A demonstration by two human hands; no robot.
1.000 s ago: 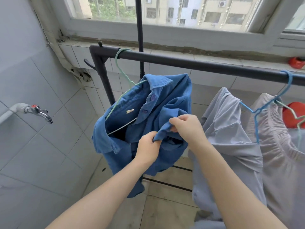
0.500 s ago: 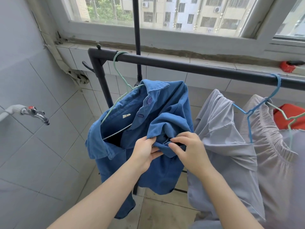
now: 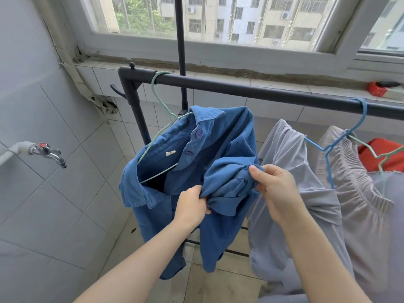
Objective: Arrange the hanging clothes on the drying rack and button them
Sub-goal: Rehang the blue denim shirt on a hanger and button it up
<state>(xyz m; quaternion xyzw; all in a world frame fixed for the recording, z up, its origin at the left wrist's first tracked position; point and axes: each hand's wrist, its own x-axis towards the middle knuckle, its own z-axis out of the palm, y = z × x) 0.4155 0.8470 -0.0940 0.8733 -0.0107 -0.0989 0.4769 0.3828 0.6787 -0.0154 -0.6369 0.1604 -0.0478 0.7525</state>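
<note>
Both hands [image 3: 236,193] raised, pinching bunched blue shirt [image 3: 220,162], forearms angled inward

At the left edge of the frame you see a metal tap [image 3: 49,153] with a red handle, sticking out from the grey tiled wall [image 3: 39,193] on a pale pipe. Across the top runs a white-framed window [image 3: 218,43]; through it you can make out beige apartment blocks [image 3: 262,18] and green trees [image 3: 140,18]. Below the window lies a tiled sill [image 3: 229,80] with a worn, dirty strip along its back edge. At the right end of that sill sits a small red object [image 3: 377,89], too blurred to name. In the lower middle of the frame you look down on a beige tiled floor [image 3: 218,285]. In the corner at upper left, the wall surface is cracked and crumbling [image 3: 103,104].
</note>
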